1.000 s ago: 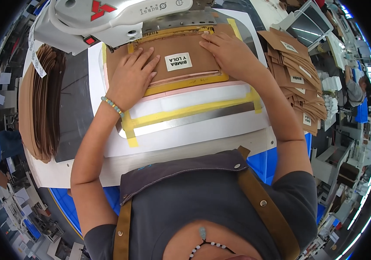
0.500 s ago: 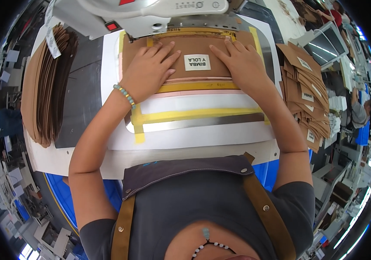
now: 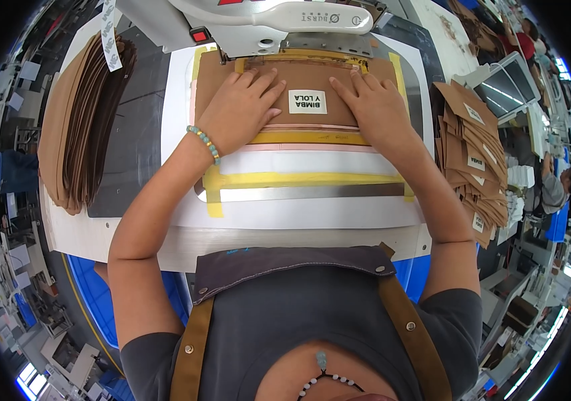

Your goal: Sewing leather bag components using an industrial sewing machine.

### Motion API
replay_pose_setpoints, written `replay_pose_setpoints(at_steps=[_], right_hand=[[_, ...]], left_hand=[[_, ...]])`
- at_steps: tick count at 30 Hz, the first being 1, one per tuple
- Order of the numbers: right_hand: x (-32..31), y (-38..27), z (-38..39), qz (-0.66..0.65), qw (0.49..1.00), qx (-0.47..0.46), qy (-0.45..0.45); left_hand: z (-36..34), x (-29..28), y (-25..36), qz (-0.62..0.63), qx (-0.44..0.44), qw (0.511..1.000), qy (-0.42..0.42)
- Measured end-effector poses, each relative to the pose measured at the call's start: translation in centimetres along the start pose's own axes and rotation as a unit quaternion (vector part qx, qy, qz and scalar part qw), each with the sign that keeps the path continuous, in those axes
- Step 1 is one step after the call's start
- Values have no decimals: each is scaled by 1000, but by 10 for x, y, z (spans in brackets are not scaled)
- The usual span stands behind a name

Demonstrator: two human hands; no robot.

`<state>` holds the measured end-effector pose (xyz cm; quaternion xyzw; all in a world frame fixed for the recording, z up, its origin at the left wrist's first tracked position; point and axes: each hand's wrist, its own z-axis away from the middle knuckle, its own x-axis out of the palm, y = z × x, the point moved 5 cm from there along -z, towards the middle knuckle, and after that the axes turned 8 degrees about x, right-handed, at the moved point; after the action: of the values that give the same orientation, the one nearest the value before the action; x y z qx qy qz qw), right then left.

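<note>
A flat brown panel (image 3: 302, 77), leather-like, lies under the head of a white machine (image 3: 285, 17), with a white printed label (image 3: 307, 102) on its middle. My left hand (image 3: 240, 110) rests flat on the panel's left part, fingers spread toward the machine. On the right part lies my right hand (image 3: 375, 110), palm down, its fingers apart. The label shows between the two hands. Along the panel's near edge runs a yellow strip (image 3: 312, 138). The farthest edge is partly hidden by the machine head.
A stack of folded brown pieces (image 3: 75, 127) stands at left. Brown pieces with white labels (image 3: 476, 157) are piled at right, by a grey-framed screen (image 3: 509, 77). Yellow tape (image 3: 299, 179) crosses the white sheet (image 3: 265, 220). Blue bins (image 3: 88, 284) sit below the table.
The whole view has shifted slightly, with the machine and table appearing a little farther right. Both hands stay on the panel in nearly the same places.
</note>
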<state>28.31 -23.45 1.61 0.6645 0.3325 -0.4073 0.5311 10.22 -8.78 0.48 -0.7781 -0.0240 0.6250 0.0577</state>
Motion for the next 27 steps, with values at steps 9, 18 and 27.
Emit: replay_pose_setpoints(at_steps=[9,18,27], right_hand=[[-4,-11,-10,-39,998,-25,43],[-16,-26,-24,-98,986,-70,113],[-26,-37,-42,-155,969,-100,165]], left_hand=[[5,-7,-5,25,-62,998,-14],[-5,-11,7,117,-38,992,30],[-5,-6,10,131,-22,990,48]])
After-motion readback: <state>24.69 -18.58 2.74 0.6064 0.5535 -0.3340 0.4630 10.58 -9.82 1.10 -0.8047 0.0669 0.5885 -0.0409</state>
